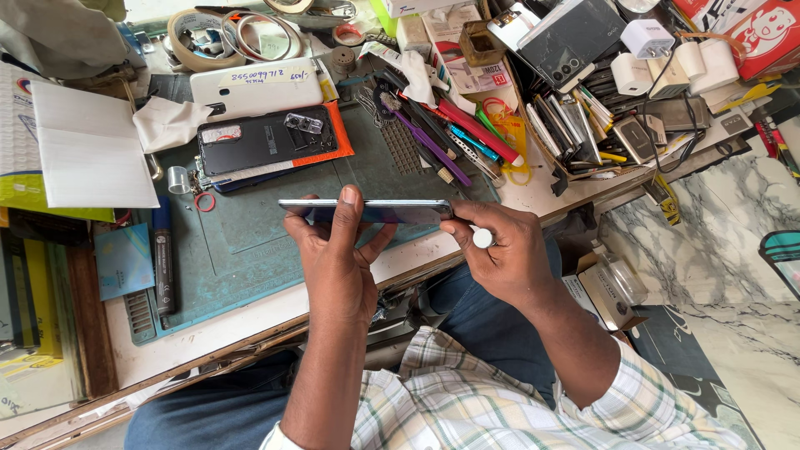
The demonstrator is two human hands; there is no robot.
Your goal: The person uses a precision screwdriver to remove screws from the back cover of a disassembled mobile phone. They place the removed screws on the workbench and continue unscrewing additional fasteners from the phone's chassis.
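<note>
Caution: phone (367, 211) held edge-on above the green mat (250, 242), at my 12 o'clock.
My left hand (337, 250) clamps it; my right hand (500, 250) pinches a white-tipped tool (482, 237) at its 3 o'clock end. Slippage could gouge it.

White handwritten label (265, 76) on white phone, rear left; red-and-white carton (773, 32), far right corner; clear plastic package (621, 279), floor right.

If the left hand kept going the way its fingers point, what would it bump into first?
Probably the opened black phone on the green mat, beyond the phone that the left hand grips; depth is hard to judge.
</note>
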